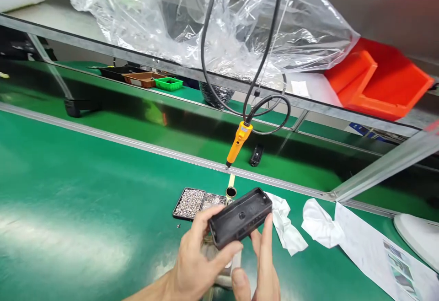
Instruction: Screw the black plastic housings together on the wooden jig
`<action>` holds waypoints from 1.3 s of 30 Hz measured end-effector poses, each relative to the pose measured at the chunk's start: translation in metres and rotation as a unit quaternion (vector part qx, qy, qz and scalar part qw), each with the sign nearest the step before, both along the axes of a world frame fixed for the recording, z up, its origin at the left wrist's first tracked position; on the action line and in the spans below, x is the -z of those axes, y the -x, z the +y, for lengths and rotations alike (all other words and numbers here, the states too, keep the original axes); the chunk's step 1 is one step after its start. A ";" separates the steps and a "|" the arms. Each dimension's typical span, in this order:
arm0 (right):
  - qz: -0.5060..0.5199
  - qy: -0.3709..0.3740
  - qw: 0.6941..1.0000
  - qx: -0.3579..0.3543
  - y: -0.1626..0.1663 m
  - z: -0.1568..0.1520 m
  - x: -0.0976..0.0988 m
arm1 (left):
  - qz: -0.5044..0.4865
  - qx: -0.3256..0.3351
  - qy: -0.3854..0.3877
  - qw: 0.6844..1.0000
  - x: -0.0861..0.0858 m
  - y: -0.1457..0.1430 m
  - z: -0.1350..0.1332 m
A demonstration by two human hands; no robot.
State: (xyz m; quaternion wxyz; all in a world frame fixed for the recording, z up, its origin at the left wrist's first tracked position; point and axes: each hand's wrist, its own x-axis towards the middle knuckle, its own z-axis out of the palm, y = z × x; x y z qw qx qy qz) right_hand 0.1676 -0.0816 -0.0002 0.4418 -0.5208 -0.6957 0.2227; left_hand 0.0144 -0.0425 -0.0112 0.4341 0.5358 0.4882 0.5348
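A black open-topped rectangular plastic housing [241, 216] is tilted above the bench, its hollow side facing me. My left hand [199, 250] grips its left end, thumb along the near edge and fingers behind. At the right end, my right hand [262, 264] has its fingertips against the housing, with the thumb lower and apart. Beneath my hands lies a greyish object [222, 280], mostly covered, whose kind I cannot make out. Behind the housing is a black tray of small metal screws [189, 202], partly hidden on its right side.
A yellow electric screwdriver [239, 143] hangs from a cable beyond the housing. Another black housing [256, 154] lies behind the metal rail. White cloths [286, 228] and a printed sheet [370, 250] are at right. Overhead, a shelf holds plastic bags [137, 17] and a red bin [380, 81].
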 end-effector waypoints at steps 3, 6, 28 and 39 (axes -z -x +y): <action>0.128 0.047 0.991 0.019 -0.001 0.004 0.007 | 0.117 0.088 -0.153 0.977 0.013 -0.012 -0.014; 0.254 0.092 0.961 0.053 -0.014 0.018 0.009 | 0.142 0.167 -0.228 0.949 0.009 -0.016 -0.018; 0.429 0.381 0.805 -0.155 -0.062 0.047 -0.018 | -0.061 0.161 0.145 0.974 -0.025 0.015 0.040; 0.231 0.276 0.924 -0.129 -0.058 0.041 0.001 | -0.073 0.162 0.173 0.969 -0.017 0.031 0.029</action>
